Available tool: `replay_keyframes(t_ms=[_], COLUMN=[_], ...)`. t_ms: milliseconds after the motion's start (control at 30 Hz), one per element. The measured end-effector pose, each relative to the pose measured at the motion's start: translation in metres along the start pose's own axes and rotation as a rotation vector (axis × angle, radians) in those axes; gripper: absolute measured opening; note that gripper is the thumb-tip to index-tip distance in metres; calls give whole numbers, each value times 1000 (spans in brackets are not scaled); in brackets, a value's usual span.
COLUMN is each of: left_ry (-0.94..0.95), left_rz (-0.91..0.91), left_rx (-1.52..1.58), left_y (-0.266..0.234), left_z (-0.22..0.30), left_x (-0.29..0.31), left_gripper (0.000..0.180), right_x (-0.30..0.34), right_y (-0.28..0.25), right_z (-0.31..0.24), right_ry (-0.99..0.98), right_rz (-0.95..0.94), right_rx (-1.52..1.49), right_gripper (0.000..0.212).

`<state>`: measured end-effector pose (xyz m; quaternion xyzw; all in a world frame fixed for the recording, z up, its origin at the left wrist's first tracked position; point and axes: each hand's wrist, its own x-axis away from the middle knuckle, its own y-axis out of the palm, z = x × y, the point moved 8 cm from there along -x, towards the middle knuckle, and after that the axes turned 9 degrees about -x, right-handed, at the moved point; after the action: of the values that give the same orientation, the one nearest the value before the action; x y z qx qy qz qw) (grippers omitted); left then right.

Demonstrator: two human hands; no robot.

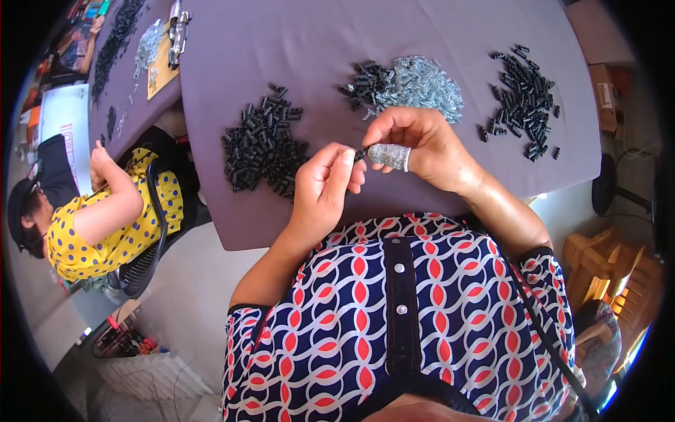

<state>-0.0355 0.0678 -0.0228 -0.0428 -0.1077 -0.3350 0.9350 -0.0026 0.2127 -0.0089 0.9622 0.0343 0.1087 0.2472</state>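
Observation:
My left hand (pixel 325 184) and my right hand (pixel 420 144) meet above the near edge of a grey-purple table (pixel 295 49). Together they pinch a small black tubular part (pixel 361 152) between their fingertips. A grey woven finger cot (pixel 390 156) covers one finger of my right hand. A heap of black tubular parts (pixel 264 144) lies just left of my left hand. Beyond my right hand sits a pile of shiny silver metal pieces (pixel 425 84) with some black parts (pixel 365 79) at its left side. Another heap of black parts (pixel 524 102) lies at the right.
At the left, another person in a yellow dotted top (pixel 105 225) sits on a black mesh chair (pixel 144 260) at a second table holding black and silver parts (pixel 133 42). Wooden stools (pixel 605 274) stand at the right. A cardboard box (pixel 605 88) sits beyond the table's right edge.

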Motion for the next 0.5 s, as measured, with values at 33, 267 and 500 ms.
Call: replay_keyframes(t_ms=[33,267,500], left_ry=[11,37,-3], left_rz=[-1,0,-54], left_rx=[-33,-135,-162], left_y=[0,0,4], left_z=[3,4,1], left_x=[0,1,1], left_gripper=[24,24,26], right_x=[1,4,8], right_y=[0,5,20], right_z=[-1,-13,-32], right_ry=[-19,-229,-408], right_rz=[-2,7,-149], right_rx=[19,333,684], right_gripper=[11,15,36])
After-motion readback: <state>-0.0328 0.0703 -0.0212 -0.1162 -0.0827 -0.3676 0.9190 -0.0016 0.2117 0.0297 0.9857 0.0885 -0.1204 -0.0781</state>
